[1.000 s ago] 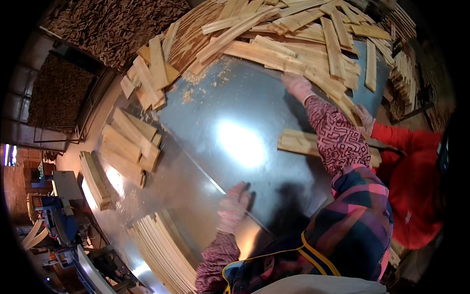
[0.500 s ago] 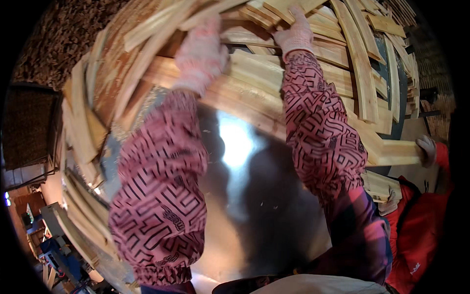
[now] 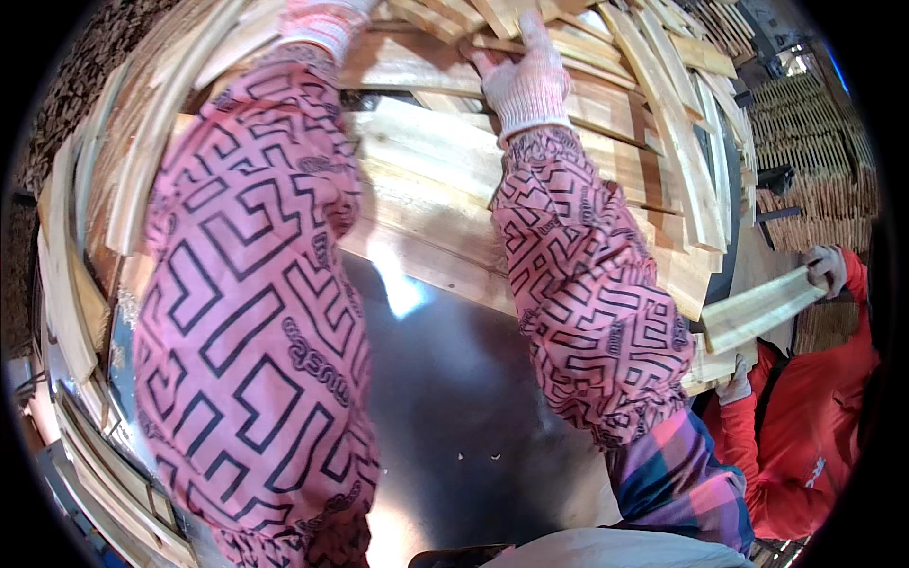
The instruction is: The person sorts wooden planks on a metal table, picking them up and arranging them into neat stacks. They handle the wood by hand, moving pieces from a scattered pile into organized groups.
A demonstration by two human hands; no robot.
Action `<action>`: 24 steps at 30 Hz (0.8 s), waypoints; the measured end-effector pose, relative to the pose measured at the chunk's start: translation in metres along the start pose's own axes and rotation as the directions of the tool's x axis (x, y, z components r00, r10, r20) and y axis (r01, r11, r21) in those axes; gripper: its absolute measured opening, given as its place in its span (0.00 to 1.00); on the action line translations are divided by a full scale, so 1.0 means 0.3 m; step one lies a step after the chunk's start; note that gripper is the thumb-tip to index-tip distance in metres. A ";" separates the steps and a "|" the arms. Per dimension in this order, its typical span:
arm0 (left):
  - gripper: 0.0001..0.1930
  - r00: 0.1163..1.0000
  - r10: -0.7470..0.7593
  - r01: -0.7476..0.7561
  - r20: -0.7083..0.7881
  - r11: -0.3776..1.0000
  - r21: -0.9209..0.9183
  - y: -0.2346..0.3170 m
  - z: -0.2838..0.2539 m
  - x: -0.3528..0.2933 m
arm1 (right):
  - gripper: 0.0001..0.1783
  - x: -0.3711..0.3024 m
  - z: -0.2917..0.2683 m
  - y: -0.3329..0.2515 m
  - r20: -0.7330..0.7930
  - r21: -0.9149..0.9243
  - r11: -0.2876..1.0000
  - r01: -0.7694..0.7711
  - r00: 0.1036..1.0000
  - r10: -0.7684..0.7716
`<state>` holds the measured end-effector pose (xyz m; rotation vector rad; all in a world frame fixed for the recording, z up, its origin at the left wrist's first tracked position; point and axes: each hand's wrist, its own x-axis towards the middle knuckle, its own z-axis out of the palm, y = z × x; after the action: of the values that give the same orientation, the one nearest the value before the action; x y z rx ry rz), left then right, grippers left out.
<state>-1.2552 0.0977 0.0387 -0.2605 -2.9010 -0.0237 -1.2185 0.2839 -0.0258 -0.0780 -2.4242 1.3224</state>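
Both my hands wear pale knitted gloves, below pink sleeves with a dark maze pattern. My left hand is at the upper edge of the view, over the left part of a pile of wooden slats; its fingers are cut off, so its grip is hidden. My right hand reaches into the middle of the pile. Its thumb and a finger are on either side of the end of a narrow wooden slat, which it appears to grip. Wide pale boards lie flat just nearer than my hands.
A dark shiny metal tabletop lies between my forearms. At right, a person in a red jacket holds a short board in a gloved hand. Long slats lean across the pile's right side. Stacked wood stands beyond.
My left hand has moved up and left, toward the view's edge. The view has shifted, and my right hand stays at the slats. The person in red has tilted the short board.
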 end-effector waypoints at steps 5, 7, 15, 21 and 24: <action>0.19 0.995 -0.098 0.088 -0.007 0.926 -0.367 -0.013 -0.095 -0.127 | 0.30 -0.039 -0.051 0.016 -0.069 -0.666 0.742 -0.078 0.997 0.043; 0.16 0.995 -0.093 0.092 0.024 0.854 -0.512 0.077 -0.109 -0.216 | 0.25 -0.079 -0.082 0.092 0.073 -0.748 0.646 -0.150 0.949 0.305; 0.13 0.916 -0.326 0.372 0.235 0.908 -0.190 0.354 -0.510 -1.282 | 0.10 -1.230 -0.249 -0.016 0.624 -0.313 0.789 0.528 0.741 -0.247; 0.38 0.516 -0.738 0.707 0.435 0.654 0.270 0.406 -0.800 -2.445 | 0.18 -2.104 -0.590 -0.450 0.983 0.122 0.992 -0.022 0.141 -0.118; 0.46 0.214 -0.833 0.745 0.511 0.477 0.466 0.518 -1.054 -2.817 | 0.20 -2.281 -0.775 -0.539 0.886 0.408 0.912 0.040 -0.258 -0.385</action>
<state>-0.3469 0.0922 0.1537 1.6798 -3.2907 0.1047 -0.4814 0.2260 0.0156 2.4214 -2.8571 1.7001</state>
